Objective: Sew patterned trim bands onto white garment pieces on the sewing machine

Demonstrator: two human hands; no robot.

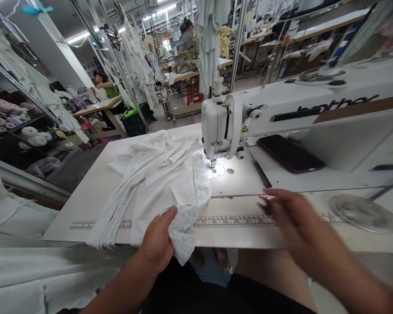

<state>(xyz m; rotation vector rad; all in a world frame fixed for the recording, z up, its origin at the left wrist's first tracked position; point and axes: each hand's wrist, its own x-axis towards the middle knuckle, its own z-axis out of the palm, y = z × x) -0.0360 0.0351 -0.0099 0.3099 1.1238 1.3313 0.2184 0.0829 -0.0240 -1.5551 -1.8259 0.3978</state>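
Note:
My left hand (159, 240) pinches the edge of a white garment piece (163, 196) between thumb and fingers at the table's front. A pale printed band (202, 181) runs along the cloth's right side, and a printed corner hangs over the table edge below my thumb. My right hand (293, 222) is over the front of the table to the right, smeared by motion. Under its fingertips is a small dark tool with a red part, resembling thread snips (266, 206); whether the fingers grip it is unclear. The sewing machine's presser foot (213, 165) stands just right of the cloth.
The white sewing machine (221, 126) fills the right side. Behind my right hand lie a dark-handled pointed tool (261, 173) and a phone (290, 153). A round clear disc (363, 213) sits at right. A printed ruler (229, 221) runs along the front; more cloth (36, 270) hangs at left.

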